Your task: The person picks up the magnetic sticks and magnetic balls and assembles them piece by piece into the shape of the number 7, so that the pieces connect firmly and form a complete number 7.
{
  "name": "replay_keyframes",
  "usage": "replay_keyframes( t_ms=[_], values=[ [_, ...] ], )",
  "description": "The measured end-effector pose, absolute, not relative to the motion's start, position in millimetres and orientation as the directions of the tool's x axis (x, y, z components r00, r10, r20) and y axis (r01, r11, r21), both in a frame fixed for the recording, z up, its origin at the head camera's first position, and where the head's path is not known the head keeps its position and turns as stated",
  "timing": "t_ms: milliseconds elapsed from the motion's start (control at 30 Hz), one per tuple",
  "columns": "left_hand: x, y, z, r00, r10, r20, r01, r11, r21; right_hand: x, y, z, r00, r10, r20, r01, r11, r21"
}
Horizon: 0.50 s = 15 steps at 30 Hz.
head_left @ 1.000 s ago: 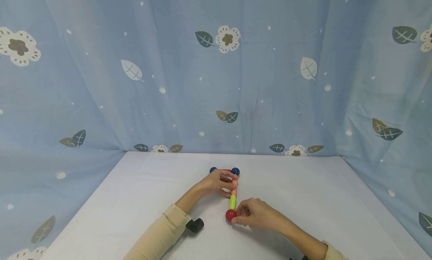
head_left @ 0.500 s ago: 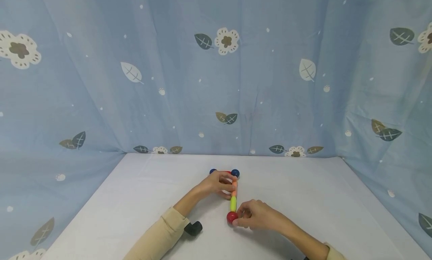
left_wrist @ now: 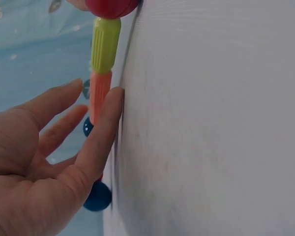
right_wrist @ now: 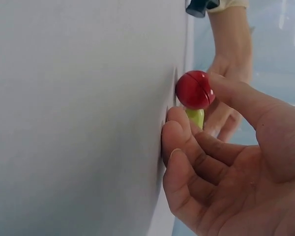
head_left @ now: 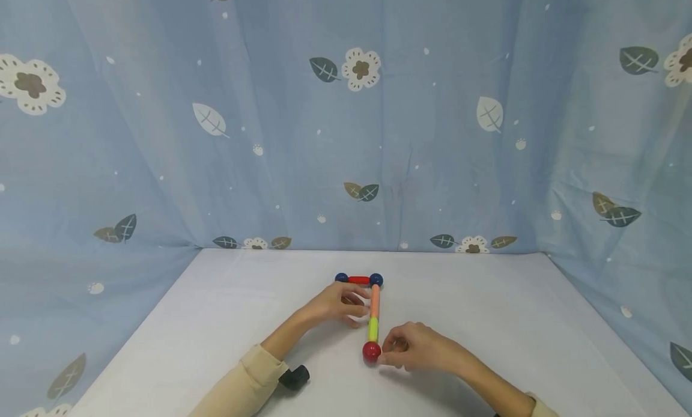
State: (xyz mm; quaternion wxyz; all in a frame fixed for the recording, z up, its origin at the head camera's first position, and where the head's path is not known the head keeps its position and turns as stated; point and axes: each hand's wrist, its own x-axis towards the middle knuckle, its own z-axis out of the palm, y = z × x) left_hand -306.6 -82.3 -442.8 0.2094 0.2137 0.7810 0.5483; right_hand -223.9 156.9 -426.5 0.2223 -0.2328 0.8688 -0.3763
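Observation:
A chain of magnetic building pieces lies on the white table. Its red ball (head_left: 371, 351) is at the near end, followed by a yellow-green stick (head_left: 373, 330), an orange stick (head_left: 375, 301) and a dark blue ball (head_left: 376, 279). From there a red stick (head_left: 359, 279) runs left to another dark blue ball (head_left: 342, 277). My left hand (head_left: 337, 303) is just left of the orange stick, fingers loosely bent and holding nothing. My right hand (head_left: 418, 348) is beside the red ball, thumb tip right at its edge, other fingers loosely curled, as the right wrist view shows.
A black device (head_left: 295, 377) sits at my left wrist, below the beige sleeve (head_left: 243, 378). Behind the white table (head_left: 486, 309) hangs a blue curtain (head_left: 292, 152) printed with leaves and flowers.
My left hand has let go of the orange stick and drawn back to the left, uncovering the red stick. My right thumb has slipped from over the red ball to its right edge.

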Motion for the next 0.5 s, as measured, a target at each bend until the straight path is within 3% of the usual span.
replay_keyframes(
  t_ms=[233,500],
  values=[
    [-300,-95,-432,-0.839,0.537,-0.09,0.192,0.446,0.874,-227,171,-424,-0.826,-0.531,-0.189,-0.259,0.654,-0.711],
    [-295,-115,-416,-0.85,0.525,-0.037,0.324,0.578,0.749,-232,186,-419,-0.928,-0.357,-0.109,-0.254,0.818,-0.517]
  ],
)
